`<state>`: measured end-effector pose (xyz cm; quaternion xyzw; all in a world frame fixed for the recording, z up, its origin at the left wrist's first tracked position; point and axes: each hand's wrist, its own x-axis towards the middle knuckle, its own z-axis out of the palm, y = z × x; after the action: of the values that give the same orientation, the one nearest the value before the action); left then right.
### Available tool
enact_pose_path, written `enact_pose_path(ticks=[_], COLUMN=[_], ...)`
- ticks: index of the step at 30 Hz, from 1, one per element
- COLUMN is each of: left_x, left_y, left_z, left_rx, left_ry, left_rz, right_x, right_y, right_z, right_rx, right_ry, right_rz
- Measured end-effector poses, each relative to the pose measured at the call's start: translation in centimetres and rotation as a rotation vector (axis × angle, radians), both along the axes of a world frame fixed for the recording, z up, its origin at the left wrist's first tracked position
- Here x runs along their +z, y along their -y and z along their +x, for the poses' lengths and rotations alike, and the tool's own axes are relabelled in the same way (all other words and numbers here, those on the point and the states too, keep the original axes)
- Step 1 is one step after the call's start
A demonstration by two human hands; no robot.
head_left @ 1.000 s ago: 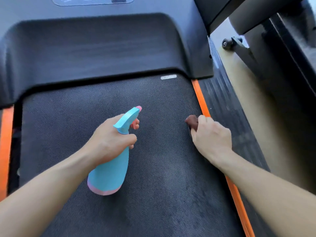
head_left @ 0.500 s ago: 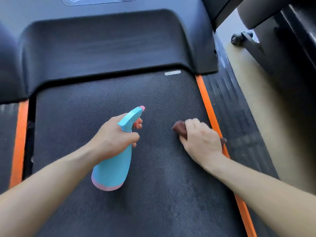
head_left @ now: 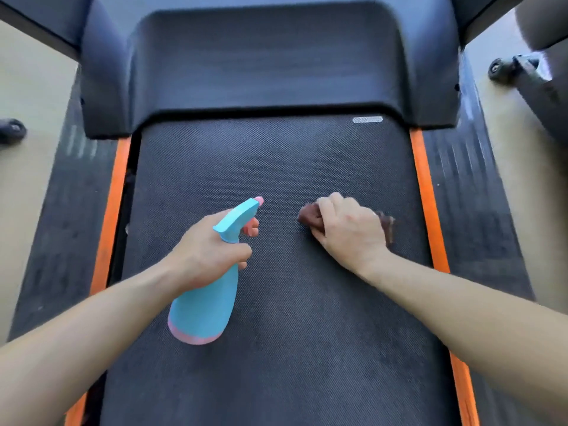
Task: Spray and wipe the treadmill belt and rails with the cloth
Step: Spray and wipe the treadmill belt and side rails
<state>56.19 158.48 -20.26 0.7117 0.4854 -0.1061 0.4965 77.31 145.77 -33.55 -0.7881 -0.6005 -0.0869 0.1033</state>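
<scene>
The dark textured treadmill belt (head_left: pixel 276 167) fills the middle of the view, with an orange strip and a ribbed dark rail on the left (head_left: pixel 61 216) and on the right (head_left: pixel 473 198). My left hand (head_left: pixel 206 250) grips the neck of a turquoise spray bottle (head_left: pixel 206 305) with a pink base and nozzle tip, held above the belt and aimed forward. My right hand (head_left: pixel 350 232) presses a crumpled brown cloth (head_left: pixel 309 216) onto the belt, right of centre. Most of the cloth is hidden under the hand.
The dark motor cover (head_left: pixel 261 63) closes off the belt's front end. Beige floor (head_left: pixel 27 192) lies on both sides. A small black wheel (head_left: pixel 12 130) sits at the left, and another wheel on dark equipment (head_left: pixel 498 67) at the upper right.
My right hand has slid the cloth leftward from the right orange strip onto the belt. The view has swung so both rails show. The bottle stays in my left hand.
</scene>
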Motion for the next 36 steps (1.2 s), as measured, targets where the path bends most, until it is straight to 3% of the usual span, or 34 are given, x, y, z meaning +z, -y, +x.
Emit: enact_pose_path(ticks=[4, 6, 9, 11, 21, 28, 36], left_x=[0.4, 0.5, 0.5, 0.5, 1.5, 2.8, -0.1], left_y=[0.8, 1.4, 2.2, 2.6, 5.5, 8.2, 9.4], left_z=[-1.9, -3.0, -4.6, -5.8, -15.5, -21.7, -22.1], left_rx=[0.044, 0.071, 0.101, 0.122, 0.409, 0.537, 0.644], left_ry=[-0.021, -0.021, -0.046, -0.061, -0.024, -0.062, 0.002], left_rz=[-0.019, -0.038, -0.040, -0.052, -0.064, -0.022, -0.054], right_x=[-0.2, -0.1, 1.6, 2.2, 1.7, 2.3, 1.8], right_y=[1.6, -1.1, -6.3, -7.7, -3.8, -4.7, -3.1], right_z=[-2.2, -0.5, 1.6, 0.5, -13.1, -19.0, -18.6], right_rx=[0.321, 0.231, -0.072, -0.114, 0.476, 0.630, 0.575], right_ry=[-0.014, 0.007, -0.060, -0.135, -0.189, -0.138, -0.143], right_rz=[-0.060, -0.053, -0.097, -0.160, -0.223, -0.297, -0.249])
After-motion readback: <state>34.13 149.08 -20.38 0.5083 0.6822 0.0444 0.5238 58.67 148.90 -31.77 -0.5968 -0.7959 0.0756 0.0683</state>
